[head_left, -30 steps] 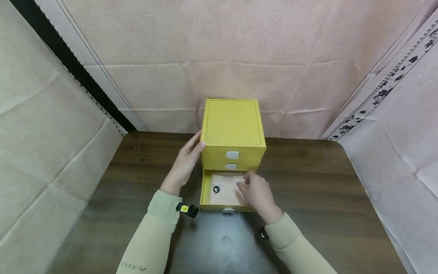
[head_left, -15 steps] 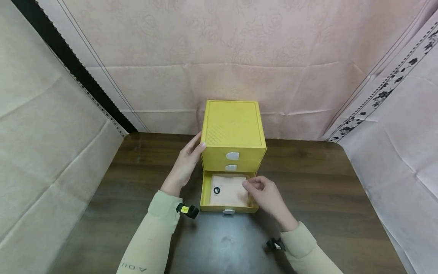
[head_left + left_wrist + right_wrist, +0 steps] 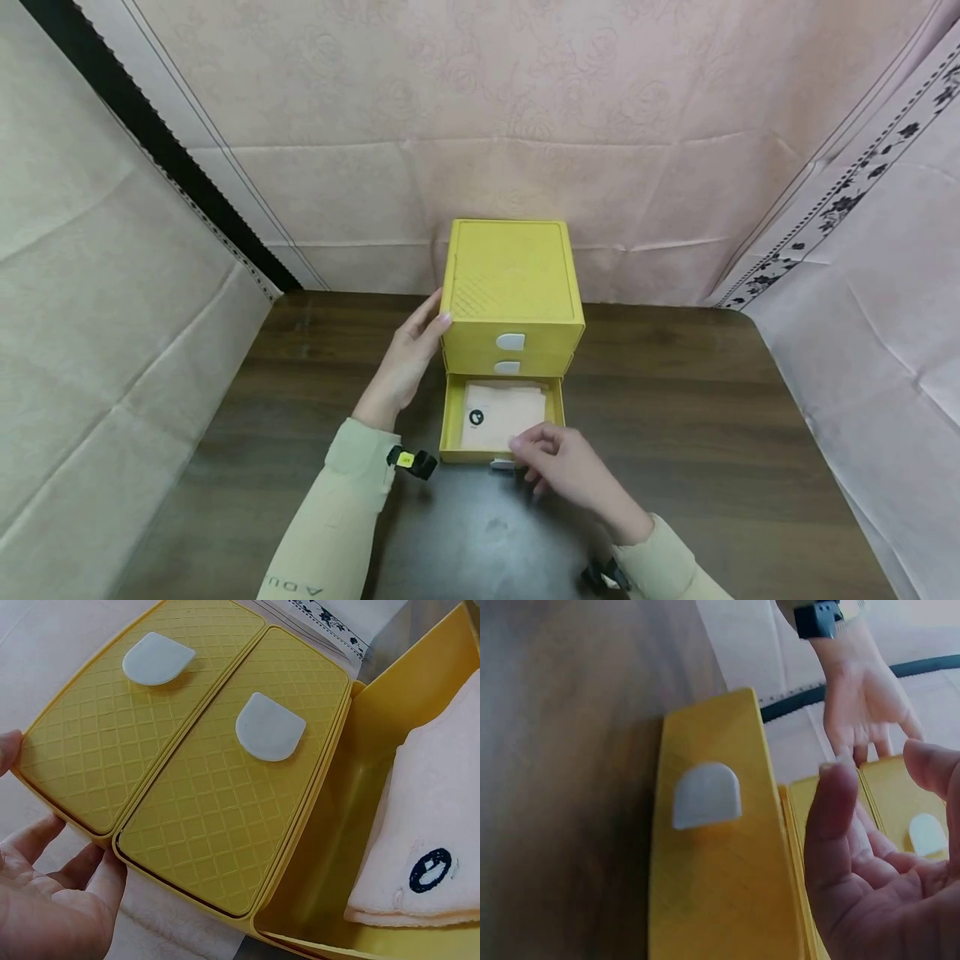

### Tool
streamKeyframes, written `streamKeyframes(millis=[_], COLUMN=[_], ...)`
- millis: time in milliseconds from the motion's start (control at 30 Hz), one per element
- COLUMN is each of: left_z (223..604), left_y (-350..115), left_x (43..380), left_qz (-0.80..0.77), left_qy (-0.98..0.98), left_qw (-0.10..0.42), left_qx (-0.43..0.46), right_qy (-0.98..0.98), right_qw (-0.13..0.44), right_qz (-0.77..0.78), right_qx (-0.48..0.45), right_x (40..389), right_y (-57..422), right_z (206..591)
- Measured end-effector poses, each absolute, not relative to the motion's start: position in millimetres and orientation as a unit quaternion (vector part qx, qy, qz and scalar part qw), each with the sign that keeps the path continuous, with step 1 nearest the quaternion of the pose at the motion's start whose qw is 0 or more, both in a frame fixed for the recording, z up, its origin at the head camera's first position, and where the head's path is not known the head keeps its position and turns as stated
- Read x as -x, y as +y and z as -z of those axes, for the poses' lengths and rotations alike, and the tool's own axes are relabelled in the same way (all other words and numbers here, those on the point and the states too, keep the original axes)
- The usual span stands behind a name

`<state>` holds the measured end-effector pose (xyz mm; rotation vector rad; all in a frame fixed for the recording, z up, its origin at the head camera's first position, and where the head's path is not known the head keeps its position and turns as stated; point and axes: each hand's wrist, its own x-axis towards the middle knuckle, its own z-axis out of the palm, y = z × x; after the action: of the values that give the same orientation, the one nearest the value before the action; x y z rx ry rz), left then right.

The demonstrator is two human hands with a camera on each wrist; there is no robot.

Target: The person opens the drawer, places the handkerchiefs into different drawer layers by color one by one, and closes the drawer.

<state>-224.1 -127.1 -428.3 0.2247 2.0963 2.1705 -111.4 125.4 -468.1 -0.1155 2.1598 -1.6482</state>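
A small yellow drawer cabinet (image 3: 513, 271) stands at the back of the table. Its upper two drawers are closed, while the bottom drawer (image 3: 319, 825) is pulled out. Inside it lies a folded pale pink cloth (image 3: 506, 412) with a round black emblem. My left hand (image 3: 399, 367) rests against the cabinet's left side, thumb at the top front corner, fingertips along the side edge. My right hand (image 3: 566, 467) hovers by the open drawer's front right corner, near its white handle (image 3: 707, 796). Its fingers are loosely bent, with thumb and forefinger apart and nothing between them.
The dark wooden table (image 3: 712, 433) extends to both sides of the cabinet. Pale cloth drapes (image 3: 525, 108) hang close behind the cabinet and at both sides. Each wrist wears a small black camera (image 3: 412, 460).
My right hand has drawn back from inside the drawer, off the pink cloth, to the drawer's front near the handle. My left hand and the cabinet have stayed in place.
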Motion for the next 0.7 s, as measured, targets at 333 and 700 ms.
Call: streamKeyframes(millis=[333, 700], left_z=[428.8, 430.3], left_y=[-125.6, -127.0], left_x=[224.5, 226.4], left_qz=[-0.718, -0.718], left_qy=[0.69, 0.69], left_qw=[0.056, 0.056], left_qx=[-0.074, -0.074], right_qy=[0.763, 0.718], right_qw=[0.273, 0.313], right_qz=[0.582, 0.622], right_qx=[0.066, -0.009], right_x=[95.9, 100.5], right_y=[119.2, 118.7], right_z=[492.3, 515.4])
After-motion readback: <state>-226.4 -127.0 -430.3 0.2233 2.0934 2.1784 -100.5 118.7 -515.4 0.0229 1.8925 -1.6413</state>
